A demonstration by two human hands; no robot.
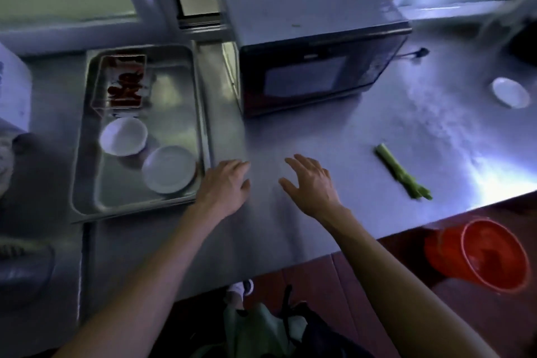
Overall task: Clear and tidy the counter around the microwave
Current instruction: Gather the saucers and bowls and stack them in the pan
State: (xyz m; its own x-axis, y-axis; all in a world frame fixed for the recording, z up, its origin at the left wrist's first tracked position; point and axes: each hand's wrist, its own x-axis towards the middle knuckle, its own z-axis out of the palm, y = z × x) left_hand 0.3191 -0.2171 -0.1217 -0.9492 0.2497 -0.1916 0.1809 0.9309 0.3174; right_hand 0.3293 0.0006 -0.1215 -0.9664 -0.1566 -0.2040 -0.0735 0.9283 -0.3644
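A dark microwave (313, 46) stands at the back of the steel counter (334, 212). To its left lies a metal tray (200, 102) holding a clear box of red chillies (125, 81), a white bowl (123, 136) and a white plate (169, 169). A green celery stalk (402, 173) lies on the counter to the right, and a small white dish (510, 92) sits at the far right. My left hand (225, 186) rests by the tray's right rim, fingers apart, holding nothing. My right hand (312, 183) hovers over bare counter with spread fingers, empty.
A red bucket (479, 253) stands on the floor below the counter's front edge at right. A white appliance (13, 87) sits at the far left. A plug and cable (418, 53) lie right of the microwave. A window frame runs behind.
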